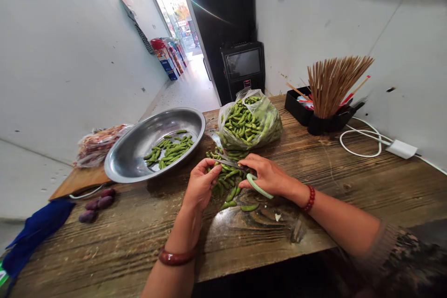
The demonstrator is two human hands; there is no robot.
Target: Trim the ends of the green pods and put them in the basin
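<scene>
My right hand [263, 174] is closed around the green handles of a pair of scissors [258, 187]. The blades point left and reach the fingertips of my left hand [203, 181]. Those fingers are pinched together; what they hold is mostly hidden, probably a green pod. Loose edamame pods [228, 181] lie on the wooden table under and between both hands. Just beyond, a clear plastic bag [274, 123] stands open, full of such pods. To the left, a steel basin [127, 153] has more pods on its bottom.
Left of the basin are a plastic-wrapped bundle [99, 146], several purple-red roundish items [92, 209] and a blue cloth [40, 233]. At the right back stand a black holder [319, 123] with wooden sticks [331, 86] and a white adapter [401, 149] with its cable.
</scene>
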